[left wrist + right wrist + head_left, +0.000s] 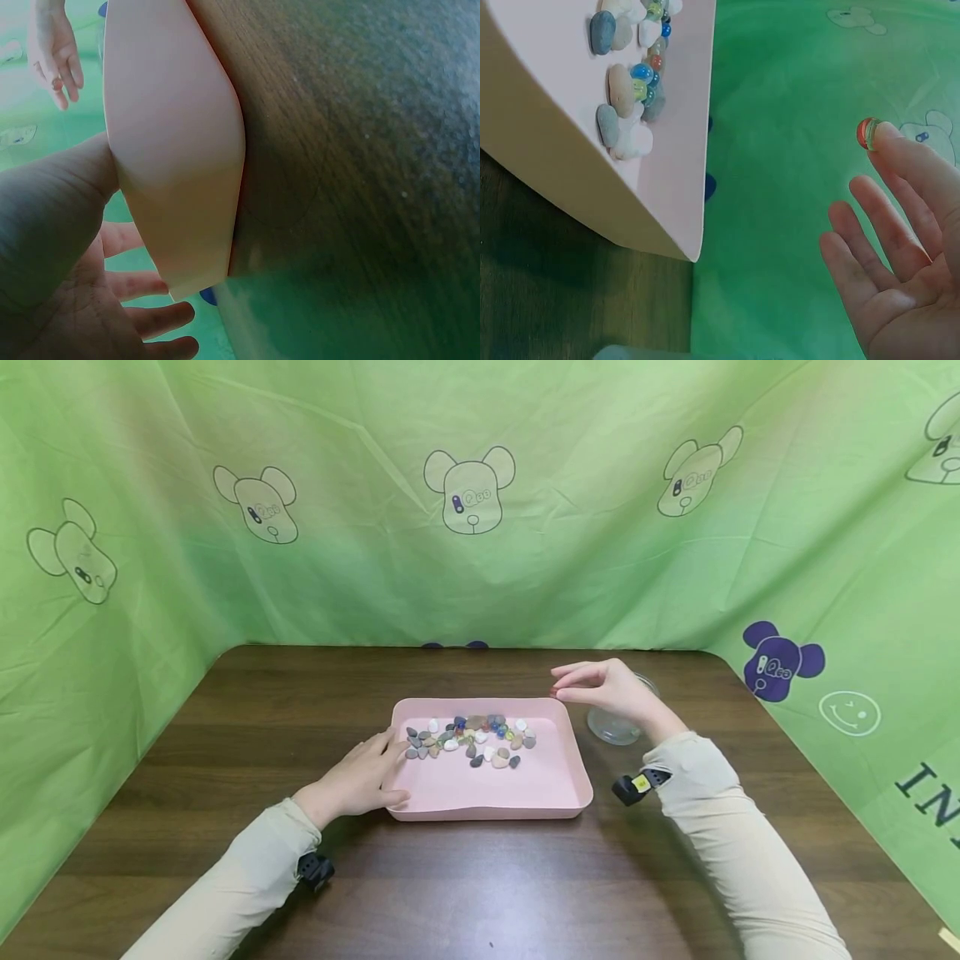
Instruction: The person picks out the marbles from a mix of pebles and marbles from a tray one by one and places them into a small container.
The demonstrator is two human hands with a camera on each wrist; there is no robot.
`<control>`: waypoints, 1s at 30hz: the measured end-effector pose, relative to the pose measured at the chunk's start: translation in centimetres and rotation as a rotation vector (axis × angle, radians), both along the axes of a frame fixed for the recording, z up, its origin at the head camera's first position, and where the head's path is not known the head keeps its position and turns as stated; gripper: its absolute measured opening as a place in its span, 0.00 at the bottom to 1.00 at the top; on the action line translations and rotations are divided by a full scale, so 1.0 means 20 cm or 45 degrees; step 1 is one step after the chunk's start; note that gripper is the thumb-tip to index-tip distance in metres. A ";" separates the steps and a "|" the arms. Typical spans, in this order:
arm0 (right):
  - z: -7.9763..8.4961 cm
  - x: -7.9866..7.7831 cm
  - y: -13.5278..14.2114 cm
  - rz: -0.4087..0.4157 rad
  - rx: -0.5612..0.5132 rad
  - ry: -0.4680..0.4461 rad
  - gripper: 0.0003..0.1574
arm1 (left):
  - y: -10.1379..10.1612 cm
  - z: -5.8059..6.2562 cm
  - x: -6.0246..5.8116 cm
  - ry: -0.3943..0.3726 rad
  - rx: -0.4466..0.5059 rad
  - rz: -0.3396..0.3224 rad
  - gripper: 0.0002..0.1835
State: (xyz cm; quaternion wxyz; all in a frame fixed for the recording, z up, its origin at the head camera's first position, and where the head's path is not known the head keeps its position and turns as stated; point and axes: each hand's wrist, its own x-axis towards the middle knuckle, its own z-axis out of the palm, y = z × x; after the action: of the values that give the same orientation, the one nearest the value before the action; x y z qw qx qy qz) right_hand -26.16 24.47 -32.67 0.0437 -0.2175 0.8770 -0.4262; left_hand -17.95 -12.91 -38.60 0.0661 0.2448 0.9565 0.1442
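In the head view a pink tray holds grey, tan and white pebbles mixed with coloured glass marbles, mostly along its back half. My left hand rests at the tray's left rim with its fingers spread and mostly straight. Beyond the tray's back right corner, my right hand is raised and pinches a red and clear glass marble between thumb and index finger. The other fingers of that hand are loosely extended. A clear glass jar stands beneath and behind the right hand, which partly covers it.
The tray and jar stand on a dark brown wooden table. A green cloth printed with bear heads hangs around the table's back and sides. A strap with a black device sits on the right wrist.
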 end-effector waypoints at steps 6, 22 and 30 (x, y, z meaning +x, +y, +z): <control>0.00 0.00 0.02 -0.008 -0.018 -0.025 0.19 | 0.00 0.00 0.00 0.000 -0.004 -0.007 0.38; 0.00 0.02 0.10 -0.062 0.022 0.035 0.18 | 0.00 0.00 0.00 0.020 -0.010 -0.014 0.38; -0.01 0.03 0.15 -0.055 -0.028 0.055 0.18 | 0.00 0.00 0.00 0.009 -0.007 -0.005 0.38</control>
State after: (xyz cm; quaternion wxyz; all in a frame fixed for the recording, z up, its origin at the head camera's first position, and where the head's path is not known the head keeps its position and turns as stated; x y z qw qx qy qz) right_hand -25.61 27.43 -32.83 0.0131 -0.2081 0.8775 -0.4319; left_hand -17.98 -12.94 -38.62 0.0637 0.2472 0.9566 0.1407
